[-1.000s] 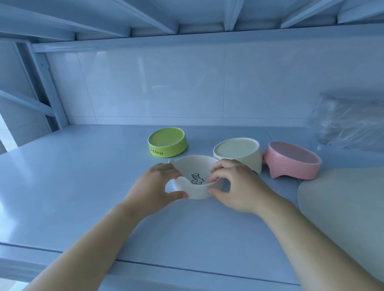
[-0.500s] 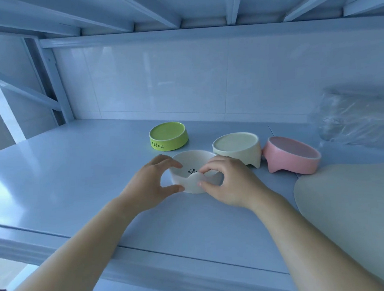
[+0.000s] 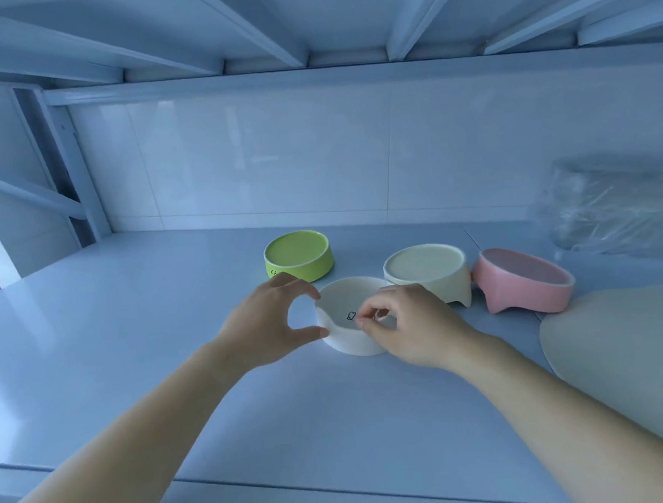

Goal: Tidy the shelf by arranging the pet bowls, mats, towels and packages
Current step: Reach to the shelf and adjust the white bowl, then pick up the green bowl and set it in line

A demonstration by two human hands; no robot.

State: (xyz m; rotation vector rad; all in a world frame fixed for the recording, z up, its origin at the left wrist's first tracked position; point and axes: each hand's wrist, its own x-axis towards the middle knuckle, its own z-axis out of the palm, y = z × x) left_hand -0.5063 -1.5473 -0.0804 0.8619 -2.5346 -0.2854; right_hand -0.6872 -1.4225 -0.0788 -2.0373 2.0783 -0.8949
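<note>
A white pet bowl (image 3: 348, 339) with a small black drawing inside sits on the shelf (image 3: 129, 326) in the middle of the view. My left hand (image 3: 266, 330) curls round its left side, thumb on the wall and forefinger at the rim. My right hand (image 3: 411, 326) pinches the bowl's near right rim, its fingers curled over the edge. Behind it stand a green bowl (image 3: 298, 256), a cream footed bowl (image 3: 426, 269) and a pink footed bowl (image 3: 523, 286).
A pale cream mat (image 3: 632, 366) lies at the right, close to the pink bowl. A clear plastic package (image 3: 620, 208) sits at the back right. The upper shelf's beams (image 3: 343, 20) hang low overhead. The shelf's front edge (image 3: 340, 488) runs across the bottom.
The white bowl, tilted towards me a second ago, now sits nearly level on the shelf. My left hand's grip has widened to thumb and forefinger, and my right fingers have moved over the rim.
</note>
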